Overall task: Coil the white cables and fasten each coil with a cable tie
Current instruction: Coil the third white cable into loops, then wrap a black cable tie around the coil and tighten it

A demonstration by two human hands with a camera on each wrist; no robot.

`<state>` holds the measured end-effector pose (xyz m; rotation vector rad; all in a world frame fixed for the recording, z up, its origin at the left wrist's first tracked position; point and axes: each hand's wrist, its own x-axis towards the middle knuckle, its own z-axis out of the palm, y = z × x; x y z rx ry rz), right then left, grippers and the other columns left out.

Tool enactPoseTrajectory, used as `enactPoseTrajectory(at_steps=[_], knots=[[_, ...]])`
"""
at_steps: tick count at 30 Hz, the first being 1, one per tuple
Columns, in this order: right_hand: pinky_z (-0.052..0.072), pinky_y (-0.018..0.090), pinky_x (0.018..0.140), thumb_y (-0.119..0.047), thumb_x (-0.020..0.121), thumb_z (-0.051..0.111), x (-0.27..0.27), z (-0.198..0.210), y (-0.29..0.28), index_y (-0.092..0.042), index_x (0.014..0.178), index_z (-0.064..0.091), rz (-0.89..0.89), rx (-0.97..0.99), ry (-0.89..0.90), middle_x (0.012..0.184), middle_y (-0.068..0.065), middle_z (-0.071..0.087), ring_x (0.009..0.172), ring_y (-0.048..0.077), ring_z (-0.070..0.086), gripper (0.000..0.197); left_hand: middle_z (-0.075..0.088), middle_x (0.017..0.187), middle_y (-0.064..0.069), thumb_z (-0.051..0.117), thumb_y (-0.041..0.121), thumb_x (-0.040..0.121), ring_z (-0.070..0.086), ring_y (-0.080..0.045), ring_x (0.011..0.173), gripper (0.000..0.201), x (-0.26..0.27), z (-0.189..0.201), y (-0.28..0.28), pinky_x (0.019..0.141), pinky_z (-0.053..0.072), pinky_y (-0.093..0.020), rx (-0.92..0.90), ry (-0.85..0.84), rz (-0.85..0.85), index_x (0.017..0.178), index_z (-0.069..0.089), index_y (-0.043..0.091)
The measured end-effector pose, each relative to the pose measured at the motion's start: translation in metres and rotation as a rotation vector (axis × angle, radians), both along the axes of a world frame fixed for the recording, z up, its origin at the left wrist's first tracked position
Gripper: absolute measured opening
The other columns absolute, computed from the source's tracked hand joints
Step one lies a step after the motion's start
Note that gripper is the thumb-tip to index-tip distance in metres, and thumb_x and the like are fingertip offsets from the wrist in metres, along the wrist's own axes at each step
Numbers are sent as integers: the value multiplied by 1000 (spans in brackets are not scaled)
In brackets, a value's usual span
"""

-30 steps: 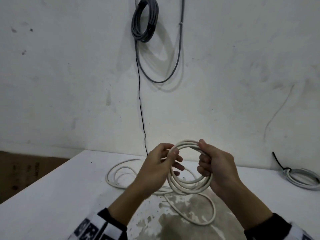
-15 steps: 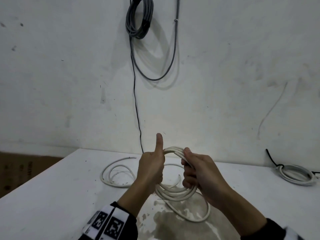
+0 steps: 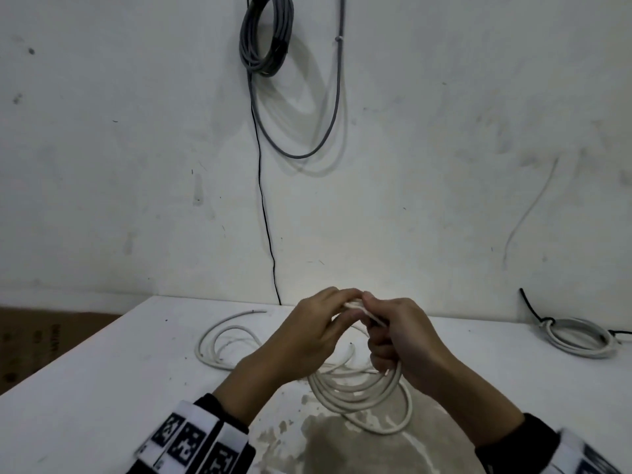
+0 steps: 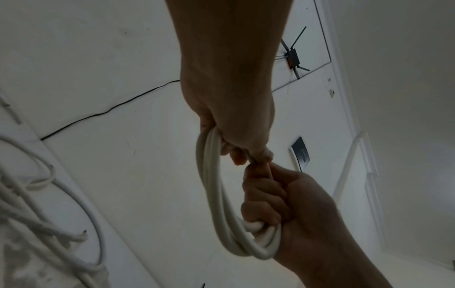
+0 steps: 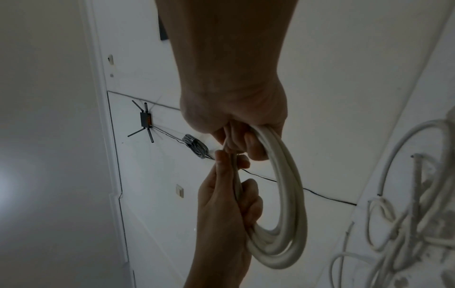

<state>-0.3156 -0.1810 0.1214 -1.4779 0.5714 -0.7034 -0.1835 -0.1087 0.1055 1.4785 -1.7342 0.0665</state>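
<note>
A white cable coil (image 3: 355,395) of several turns hangs above the white table (image 3: 102,388), held by both hands. My left hand (image 3: 342,309) grips the coil's top from the left, fingers curled over the strands (image 4: 211,148). My right hand (image 3: 372,323) grips the right side, fist closed round the bundle (image 4: 261,228). The two hands' fingertips meet at the top, where a thin strand (image 5: 231,155) passes between them. In the right wrist view the coil (image 5: 290,194) loops from my right hand (image 5: 236,140) down into my left hand (image 5: 229,194). No cable tie shows.
Loose white cable (image 3: 222,340) lies on the table to the left, and one loop (image 3: 403,422) trails under the coil. A tied grey-white coil (image 3: 578,340) lies at the far right. Grey cable (image 3: 266,32) hangs on the wall. The tabletop has a worn patch (image 3: 342,446) near me.
My left thumb, raised half a second ago, has come down over the coil's top. The hands have closed together until their fingertips meet, and the coil has narrowed.
</note>
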Motion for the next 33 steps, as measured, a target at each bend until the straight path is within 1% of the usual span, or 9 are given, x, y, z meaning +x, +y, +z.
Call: enactPoseTrajectory(at_steps=[5,8,12,15,17,24,27,30,33], knots=[[18,18,39,-23,96,45,-7,3,-5,-7,57,47,-90,-82,42,39,-4,23,34,11,16,43,60,69,9,47,15,96,39,-2,38,23,-20,3,-4,41,29,-13,-3,469,-91,105,68,17],[20,18,39,-21,95,49,-15,1,-9,-10,67,51,-148,-105,25,38,-5,28,33,10,21,30,54,47,11,47,15,96,24,-5,35,25,-32,0,-9,39,19,-19,15,690,-109,91,71,20],[33,23,45,-22,92,55,-33,-11,-18,-15,87,60,-178,-317,-6,41,-8,45,39,9,38,10,63,65,5,50,17,95,25,-9,36,27,-47,-8,-18,39,23,-17,-36,757,-65,90,75,27],[37,12,52,-22,92,54,-51,-27,-26,-17,85,66,-288,-781,54,46,-13,52,47,4,49,15,65,74,-1,48,17,96,30,-5,33,26,-60,-12,-26,38,25,-14,8,788,-87,93,74,18],[35,10,51,-20,92,55,-58,-35,-29,-12,80,67,-361,-903,72,45,-17,52,49,2,51,19,65,75,0,47,17,97,26,-8,34,25,-66,-14,-28,38,24,-15,56,791,-129,97,72,15],[36,14,42,-35,91,56,-122,-45,-29,-36,46,47,-426,-790,123,39,-20,51,35,8,46,45,66,72,4,45,14,97,22,-11,36,33,-119,-25,-43,38,22,-15,216,778,-286,85,75,20],[42,20,42,-39,91,53,-154,-49,-34,-21,54,57,-413,-694,222,41,-11,53,34,8,47,41,66,72,0,47,12,96,21,-11,35,30,-146,-35,-55,38,21,-15,248,843,-312,87,75,15],[49,24,57,-44,94,44,-191,-54,-48,-16,78,68,-318,-531,339,60,-2,63,53,12,62,40,67,72,-5,49,11,95,22,-9,33,24,-169,-47,-68,36,20,-14,313,896,-302,96,73,8],[46,21,61,-35,96,46,-239,-59,-69,-13,92,68,-404,-402,425,75,1,67,71,12,63,32,67,74,-8,48,10,95,21,-8,32,23,-186,-58,-76,35,20,-13,370,898,-313,100,70,3]])
